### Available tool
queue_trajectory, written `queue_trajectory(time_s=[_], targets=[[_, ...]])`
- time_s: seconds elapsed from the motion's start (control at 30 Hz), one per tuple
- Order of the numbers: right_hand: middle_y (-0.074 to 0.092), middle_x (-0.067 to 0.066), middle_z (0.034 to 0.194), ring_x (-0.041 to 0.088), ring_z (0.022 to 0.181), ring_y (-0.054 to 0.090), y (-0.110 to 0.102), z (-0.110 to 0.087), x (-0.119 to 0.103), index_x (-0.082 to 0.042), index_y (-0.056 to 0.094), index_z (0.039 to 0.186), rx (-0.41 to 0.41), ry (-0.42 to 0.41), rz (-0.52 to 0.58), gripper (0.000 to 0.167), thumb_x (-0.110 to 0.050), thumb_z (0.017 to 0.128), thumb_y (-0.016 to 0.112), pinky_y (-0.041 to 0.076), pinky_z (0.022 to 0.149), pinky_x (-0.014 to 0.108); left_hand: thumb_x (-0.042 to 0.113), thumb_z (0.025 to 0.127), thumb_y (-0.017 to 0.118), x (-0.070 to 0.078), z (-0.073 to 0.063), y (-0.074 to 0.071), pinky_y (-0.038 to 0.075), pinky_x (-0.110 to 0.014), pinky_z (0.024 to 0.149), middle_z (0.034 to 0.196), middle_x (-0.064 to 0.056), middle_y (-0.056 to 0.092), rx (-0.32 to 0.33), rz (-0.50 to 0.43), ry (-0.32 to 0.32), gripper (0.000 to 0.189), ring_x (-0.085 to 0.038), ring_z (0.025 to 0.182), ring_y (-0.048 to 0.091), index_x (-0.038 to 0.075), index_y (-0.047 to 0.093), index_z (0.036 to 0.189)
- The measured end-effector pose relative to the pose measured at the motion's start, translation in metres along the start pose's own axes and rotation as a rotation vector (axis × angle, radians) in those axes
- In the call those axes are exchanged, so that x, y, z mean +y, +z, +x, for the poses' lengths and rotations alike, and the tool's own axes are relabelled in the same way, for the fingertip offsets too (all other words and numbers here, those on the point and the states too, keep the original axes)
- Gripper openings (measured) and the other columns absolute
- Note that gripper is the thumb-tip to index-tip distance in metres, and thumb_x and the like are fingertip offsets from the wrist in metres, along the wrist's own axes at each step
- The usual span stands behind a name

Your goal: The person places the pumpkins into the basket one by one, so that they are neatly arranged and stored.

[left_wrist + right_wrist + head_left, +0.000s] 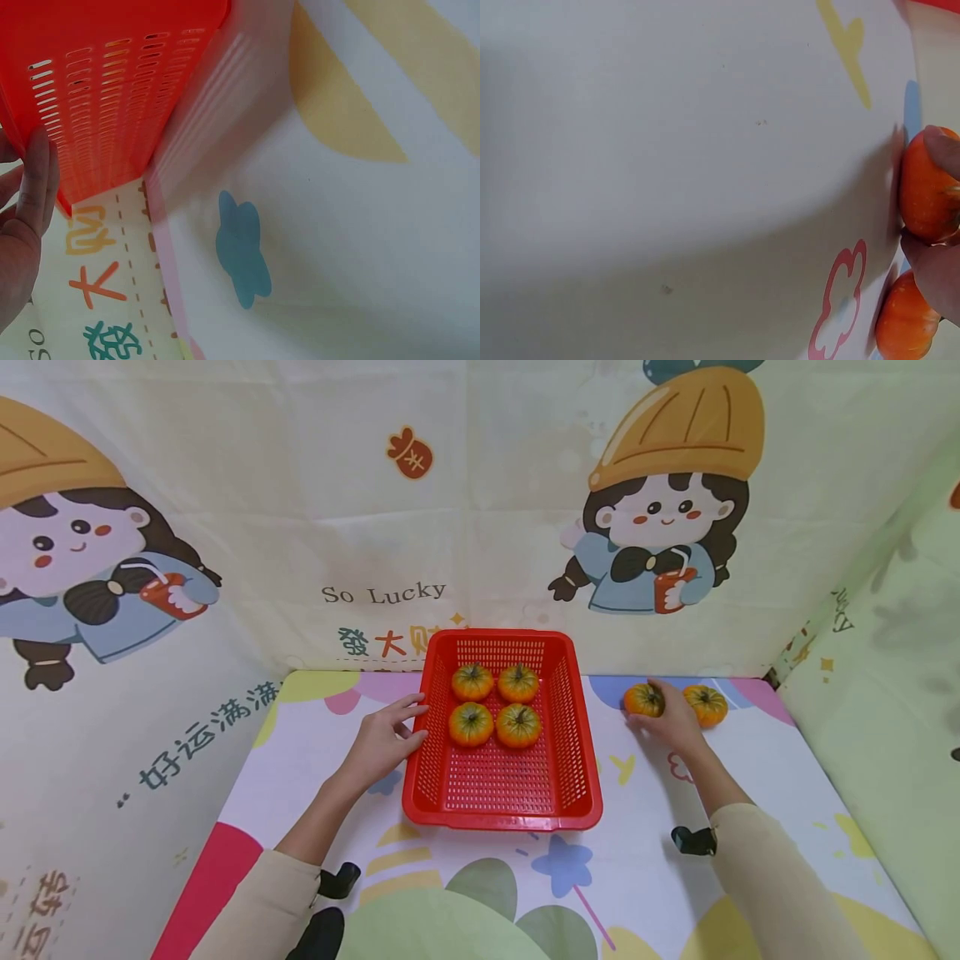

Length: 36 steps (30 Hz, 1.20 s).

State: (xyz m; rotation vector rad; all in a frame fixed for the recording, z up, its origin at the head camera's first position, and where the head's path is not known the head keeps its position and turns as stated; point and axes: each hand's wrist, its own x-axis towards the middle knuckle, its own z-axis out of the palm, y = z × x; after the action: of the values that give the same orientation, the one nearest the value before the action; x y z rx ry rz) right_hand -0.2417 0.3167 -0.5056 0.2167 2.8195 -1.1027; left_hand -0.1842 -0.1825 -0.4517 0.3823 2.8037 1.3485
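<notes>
A red plastic basket [510, 821] stands on the table, with several small orange pumpkins [471, 724] in its far and middle part. My left hand [381, 742] touches the basket's left rim with its fingertips; in the left wrist view its fingers [34, 187] lie along the outside of the perforated wall. To the right of the basket, my right hand [672, 720] holds a small pumpkin [643, 700] between thumb and fingers, low over the table or on it. Another pumpkin [705, 705] lies just right of that hand, partly covered by it.
The table wears a patterned cloth [465, 910]. Behind it hangs a printed fabric backdrop [495, 552], close to the basket's far end. A pale fabric wall [885, 693] bounds the right side. Dark camera mounts [693, 841] sit at both wrists.
</notes>
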Motion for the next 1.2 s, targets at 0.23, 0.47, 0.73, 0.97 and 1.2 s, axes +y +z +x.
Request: queue_trajectory(time_s=[0.23, 0.47, 0.73, 0.97, 1.2], targets=[[0.026, 0.029, 0.164, 0.052, 0.147, 0.026, 0.0, -0.001, 0.002, -0.012, 0.02, 0.165, 0.004, -0.002, -0.011, 0.091, -0.025, 0.095, 0.076, 0.03, 0.115, 0.074, 0.013, 0.092, 0.076, 0.0, -0.001, 0.0, 0.059, -0.023, 0.064, 0.153, -0.004, 0.056, -0.001, -0.002, 0.001, 0.047, -0.017, 0.077, 0.067, 0.003, 0.067, 0.136], [0.026, 0.029, 0.164, 0.052, 0.147, 0.026, -0.005, -0.007, -0.001, -0.011, 0.021, 0.165, -0.009, -0.042, -0.004, 0.09, -0.025, 0.095, 0.076, 0.029, 0.115, 0.073, 0.014, 0.092, 0.076, -0.001, -0.001, 0.0, 0.059, -0.023, 0.063, 0.153, -0.005, 0.056, 0.001, 0.002, 0.011, 0.046, -0.016, 0.076, 0.067, 0.004, 0.067, 0.136], [0.031, 0.031, 0.161, 0.052, 0.145, 0.029, -0.012, -0.011, -0.005, -0.003, 0.027, 0.161, -0.008, -0.173, -0.027, 0.086, -0.02, 0.093, 0.077, 0.028, 0.116, 0.072, 0.012, 0.092, 0.076, 0.0, 0.0, 0.0, 0.059, -0.023, 0.064, 0.153, -0.005, 0.056, 0.001, 0.022, 0.011, 0.046, -0.016, 0.076, 0.067, 0.004, 0.067, 0.137], [0.035, 0.029, 0.159, 0.051, 0.144, 0.032, -0.014, -0.016, -0.012, -0.003, 0.033, 0.158, -0.007, -0.226, -0.04, 0.081, -0.016, 0.092, 0.078, 0.029, 0.116, 0.071, 0.012, 0.092, 0.076, 0.002, 0.0, 0.0, 0.058, -0.022, 0.064, 0.153, -0.007, 0.056, 0.001, 0.018, 0.016, 0.046, -0.016, 0.076, 0.067, 0.003, 0.067, 0.136], [0.036, 0.024, 0.161, 0.048, 0.146, 0.032, -0.016, -0.026, -0.024, -0.009, 0.033, 0.16, -0.019, -0.227, -0.031, 0.083, -0.02, 0.092, 0.078, 0.034, 0.114, 0.072, 0.012, 0.092, 0.076, 0.001, 0.0, 0.0, 0.059, -0.022, 0.065, 0.154, -0.008, 0.055, 0.001, 0.007, 0.016, 0.047, -0.015, 0.076, 0.067, 0.003, 0.066, 0.137]])
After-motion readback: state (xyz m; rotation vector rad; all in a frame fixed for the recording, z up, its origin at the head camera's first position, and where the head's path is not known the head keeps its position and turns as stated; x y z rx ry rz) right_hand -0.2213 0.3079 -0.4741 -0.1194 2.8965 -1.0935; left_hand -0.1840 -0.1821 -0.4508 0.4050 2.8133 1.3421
